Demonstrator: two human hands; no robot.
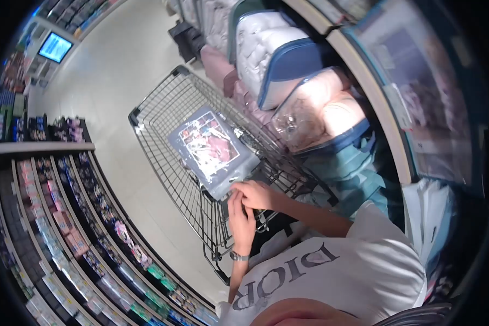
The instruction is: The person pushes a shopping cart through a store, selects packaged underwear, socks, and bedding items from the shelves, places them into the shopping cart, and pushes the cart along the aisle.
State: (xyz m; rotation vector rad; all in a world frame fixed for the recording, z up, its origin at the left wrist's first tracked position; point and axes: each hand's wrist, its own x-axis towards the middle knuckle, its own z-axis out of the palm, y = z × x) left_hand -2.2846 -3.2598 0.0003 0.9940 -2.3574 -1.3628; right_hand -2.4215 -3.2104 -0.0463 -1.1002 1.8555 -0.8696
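My left hand (240,217), with a metal-banded watch (239,256) at the wrist, has its fingers drawn together. My right hand (254,195) comes in from the right, its curled fingers meeting the fingertips of the left. Both are at the near end of a flat grey-blue package (179,144) with a shiny clear film over a printed picture. Whatever lies between the fingers is hidden. The package rests tilted in a wire shopping cart (165,174), close to the handle end.
Shelves (87,239) packed with small goods run along the left. Bedding in clear bags (320,111) is stacked close by the cart's right side. A pale floor aisle (108,70) stretches ahead, with a lit screen (55,47) at the far left.
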